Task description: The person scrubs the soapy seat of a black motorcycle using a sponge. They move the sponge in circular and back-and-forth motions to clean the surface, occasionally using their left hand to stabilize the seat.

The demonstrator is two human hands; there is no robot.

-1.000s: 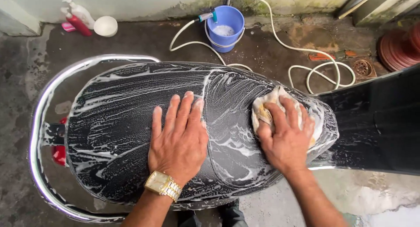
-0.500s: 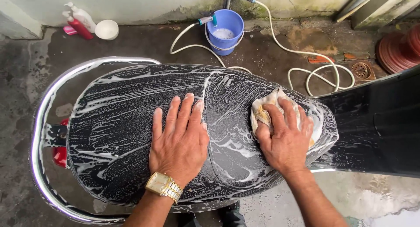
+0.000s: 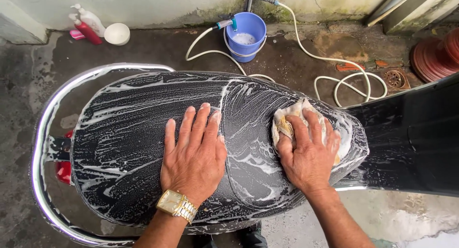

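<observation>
We see our left hand point(image 3: 193, 155) flat, fingers spread, on the soapy black scooter seat point(image 3: 129, 133). Our right hand point(image 3: 308, 155) presses a wet cloth point(image 3: 287, 121) onto the seat's right end, fingers splayed over it. Blue bucket point(image 3: 246, 35) and hose point(image 3: 334, 61) far, by the wall.

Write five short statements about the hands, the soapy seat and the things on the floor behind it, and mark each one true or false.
1. The left hand lies flat and open on the black soapy motorbike seat. True.
2. The right hand presses a red brush. False: it presses a pale wet cloth.
3. The blue plastic bucket stands on the seat. False: it stands on the wet concrete floor.
4. A gold wristwatch sits on the left wrist. True.
5. The white hose lies coiled on the floor. True.
</observation>
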